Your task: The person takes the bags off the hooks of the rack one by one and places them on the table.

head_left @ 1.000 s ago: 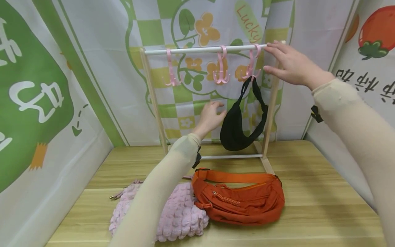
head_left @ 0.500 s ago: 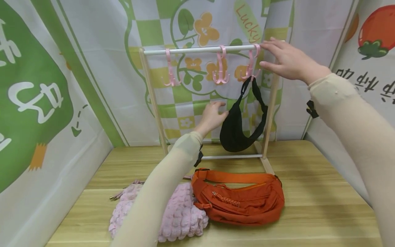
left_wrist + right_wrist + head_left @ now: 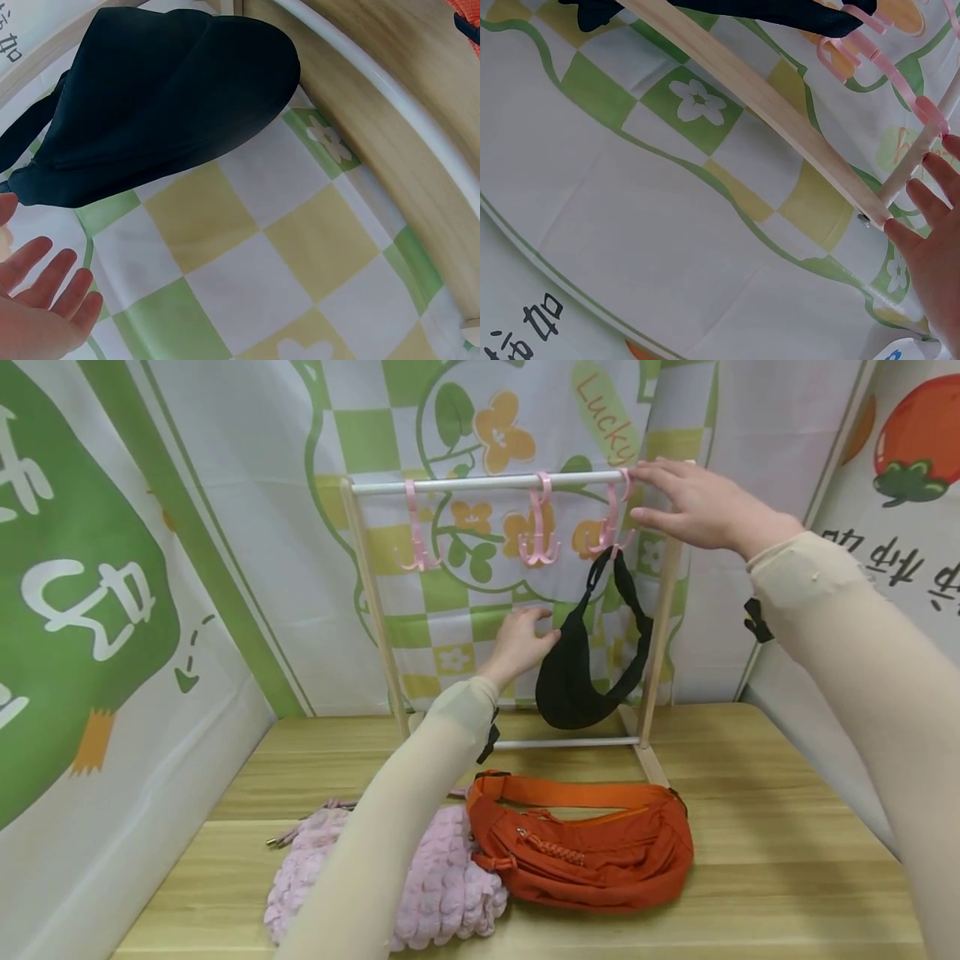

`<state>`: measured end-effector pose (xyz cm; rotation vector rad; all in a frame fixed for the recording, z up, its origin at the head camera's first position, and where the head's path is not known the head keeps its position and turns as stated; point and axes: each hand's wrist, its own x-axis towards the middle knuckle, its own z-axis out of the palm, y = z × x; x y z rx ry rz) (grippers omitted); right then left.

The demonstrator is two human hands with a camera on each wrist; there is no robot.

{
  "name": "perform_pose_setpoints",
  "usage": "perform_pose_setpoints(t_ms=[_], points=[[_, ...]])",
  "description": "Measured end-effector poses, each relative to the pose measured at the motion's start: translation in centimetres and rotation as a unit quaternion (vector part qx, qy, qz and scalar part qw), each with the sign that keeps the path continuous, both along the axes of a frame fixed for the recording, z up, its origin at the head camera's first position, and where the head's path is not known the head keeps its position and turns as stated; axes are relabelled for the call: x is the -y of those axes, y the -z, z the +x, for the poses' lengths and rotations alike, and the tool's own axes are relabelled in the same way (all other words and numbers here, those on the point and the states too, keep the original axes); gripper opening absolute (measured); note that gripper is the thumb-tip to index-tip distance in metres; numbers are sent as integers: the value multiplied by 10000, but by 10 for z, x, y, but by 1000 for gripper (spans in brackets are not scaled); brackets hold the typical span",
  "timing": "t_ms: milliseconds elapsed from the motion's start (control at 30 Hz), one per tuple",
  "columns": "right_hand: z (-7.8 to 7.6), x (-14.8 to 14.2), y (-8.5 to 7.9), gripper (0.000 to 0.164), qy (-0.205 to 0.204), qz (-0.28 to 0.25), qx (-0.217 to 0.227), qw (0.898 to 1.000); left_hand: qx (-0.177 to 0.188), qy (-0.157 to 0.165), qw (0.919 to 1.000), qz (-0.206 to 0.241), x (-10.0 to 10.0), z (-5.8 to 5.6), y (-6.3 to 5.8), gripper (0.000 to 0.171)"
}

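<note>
A black sling bag (image 3: 573, 681) hangs by its strap from the rightmost pink hook (image 3: 611, 518) on the rack. My left hand (image 3: 521, 643) is at the bag's left edge, thumb close to the fabric, fingers loosely bent and holding nothing. In the left wrist view those fingers are apart, just below the bag (image 3: 172, 105). Up at the rack's right top corner, my right hand (image 3: 701, 508) has its fingers extended along the white rail (image 3: 480, 482). The right wrist view has its fingertips right at the rail (image 3: 915, 161), near the hook.
Two more pink hooks, a left one (image 3: 416, 527) and a middle one (image 3: 538, 522), hang on the rail. An orange waist bag (image 3: 600, 852) and a pink puffy bag (image 3: 442, 885) lie in front on the wooden table (image 3: 780, 852). The rack's right post (image 3: 660, 627) stands beside the black bag.
My left hand has shifted slightly right, closer to the black bag. My right hand has moved a little left along the rail. The bags stay in place.
</note>
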<state>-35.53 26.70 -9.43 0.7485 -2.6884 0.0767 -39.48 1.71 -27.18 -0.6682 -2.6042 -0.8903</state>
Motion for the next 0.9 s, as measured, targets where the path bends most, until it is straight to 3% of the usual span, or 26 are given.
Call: perform_pose_setpoints(t_ms=[367,600,900], points=[[1,0,-3,67,36,166,-6,9999,245,241,9993,141,-10,-1,1,50],[0,-1,-3,67,51,188,-50,9998,352,154,9991,199,-21,-2,1,51],[-1,-2,-3,67,92,231,0,9997,113,88,9994,322,-32,-5,0,47]])
